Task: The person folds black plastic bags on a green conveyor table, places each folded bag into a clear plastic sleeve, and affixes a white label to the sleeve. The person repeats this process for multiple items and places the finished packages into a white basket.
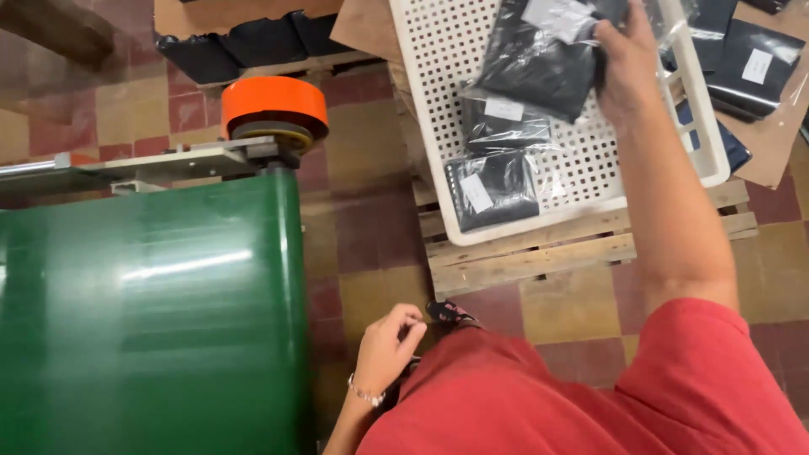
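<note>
Nearest, the left hand (pixel 383 347) hung loosely curled and empty beside the green conveyor belt (pixel 152 320). Farther off, the right hand (pixel 628 63) gripped a black bagged garment (pixel 539 59) over the white perforated crate (pixel 581 168); two similar packets (pixel 493 190) already lay inside, others outside on cardboard (pixel 779 126).

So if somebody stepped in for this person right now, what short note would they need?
Right hand: gripping a black bagged packet over the white perforated crate.
Left hand: empty, loosely curled beside the green conveyor belt.
Done: two bagged packets already lie in the crate, which sits on a wooden pallet.
Left: the held packet is not yet set down; more packets lie right of the crate.
</note>
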